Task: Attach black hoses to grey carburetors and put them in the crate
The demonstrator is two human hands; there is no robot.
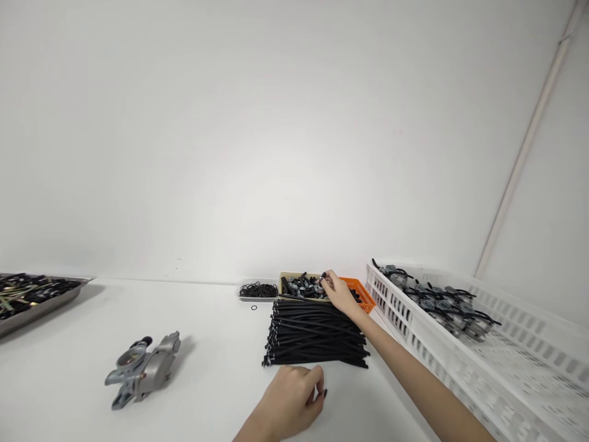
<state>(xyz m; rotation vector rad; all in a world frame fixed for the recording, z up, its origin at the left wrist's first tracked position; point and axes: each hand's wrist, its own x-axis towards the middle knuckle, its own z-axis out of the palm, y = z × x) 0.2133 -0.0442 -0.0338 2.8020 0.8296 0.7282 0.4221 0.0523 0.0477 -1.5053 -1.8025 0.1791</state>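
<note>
My right hand (339, 293) reaches over a beige tray (281, 279) of small black and metallic parts (301, 286). Its fingertips are pinched together at the tray; whatever they hold is too small to make out. Lower down, my left hand (291, 400) hovers near the table's front, fingers curled in and thumb close to the index finger, with nothing visible in it. Between the hands lies a stack of black rubber hoses (317, 334) with small metal clips at their left ends. A metal carburetor (146, 370) rests on the table farther left.
A small white tray (239, 293) holds black O-rings, and one loose O-ring (254, 307) lies before it. An orange basket (367, 298) stands behind my right wrist. At right, a white crate (432, 334) contains several carburetors (444, 305). A metal tray (41, 310) of dark parts sits far left.
</note>
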